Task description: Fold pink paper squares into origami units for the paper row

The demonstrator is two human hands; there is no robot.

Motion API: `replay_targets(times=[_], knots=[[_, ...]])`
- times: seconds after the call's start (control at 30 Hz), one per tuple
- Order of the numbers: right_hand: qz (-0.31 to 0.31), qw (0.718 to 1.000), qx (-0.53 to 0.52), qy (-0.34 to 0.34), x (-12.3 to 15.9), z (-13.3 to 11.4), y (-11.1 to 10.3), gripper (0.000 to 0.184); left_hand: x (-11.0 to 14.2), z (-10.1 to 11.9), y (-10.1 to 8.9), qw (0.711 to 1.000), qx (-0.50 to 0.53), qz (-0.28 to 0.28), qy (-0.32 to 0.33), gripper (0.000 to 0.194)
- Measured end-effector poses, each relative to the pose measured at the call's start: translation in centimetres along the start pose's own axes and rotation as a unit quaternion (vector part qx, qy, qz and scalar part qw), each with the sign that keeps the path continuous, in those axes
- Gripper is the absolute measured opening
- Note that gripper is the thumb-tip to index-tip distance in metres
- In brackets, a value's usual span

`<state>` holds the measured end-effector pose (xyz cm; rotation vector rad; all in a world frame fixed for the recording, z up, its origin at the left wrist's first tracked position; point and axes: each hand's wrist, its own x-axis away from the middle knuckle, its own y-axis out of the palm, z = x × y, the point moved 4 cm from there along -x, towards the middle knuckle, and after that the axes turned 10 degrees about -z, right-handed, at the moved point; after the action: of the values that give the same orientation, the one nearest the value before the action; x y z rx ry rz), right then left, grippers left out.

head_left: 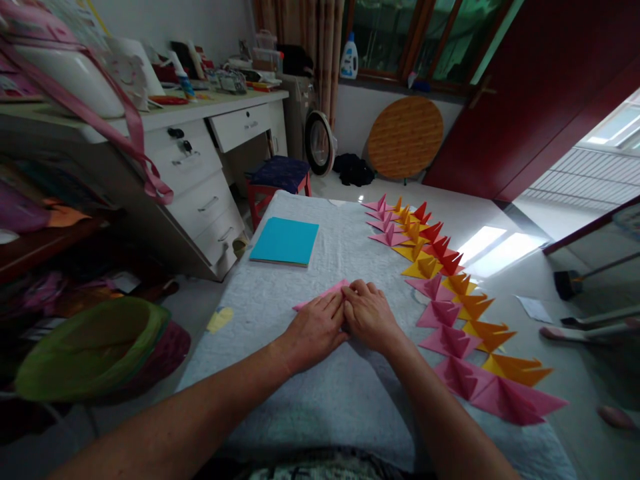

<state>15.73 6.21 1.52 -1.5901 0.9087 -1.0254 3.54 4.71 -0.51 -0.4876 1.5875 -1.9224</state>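
A piece of pink origami paper (320,295), folded to a narrow shape, lies on the cloth-covered table (280,413). Over its near side rests my left hand (320,327), fingers extended and pressing it down. My right hand (369,313) meets it from the right, its fingers bent onto the paper's right end; most of the paper is hidden beneath both hands. Beyond them sits a stack of blue paper squares (285,241). Along the table's right side stand rows of folded paper cranes in pink (440,313), yellow (423,267) and red (443,250).
A yellow patch (220,320) shows at the table's left edge. To the left are a bin with a green liner (95,347) and a white desk (190,180). A stool (279,175) stands past the far left corner. A person's feet (565,335) are at the right.
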Motion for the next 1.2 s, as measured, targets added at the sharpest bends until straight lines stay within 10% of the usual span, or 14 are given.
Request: replay_targets(times=[0.63,1.2], knots=[[-0.036,0.999,-0.007,0.017,0.9,0.0,0.1,0.029,3.3,0.7,0.2,0.997,-0.065,-0.036,-0.005,0.054],[-0.027,0.999,0.008,0.029,0.9,-0.5,0.1,0.031,9.1,-2.6,-2.5,0.975,-0.156,-0.054,-0.149,0.045]])
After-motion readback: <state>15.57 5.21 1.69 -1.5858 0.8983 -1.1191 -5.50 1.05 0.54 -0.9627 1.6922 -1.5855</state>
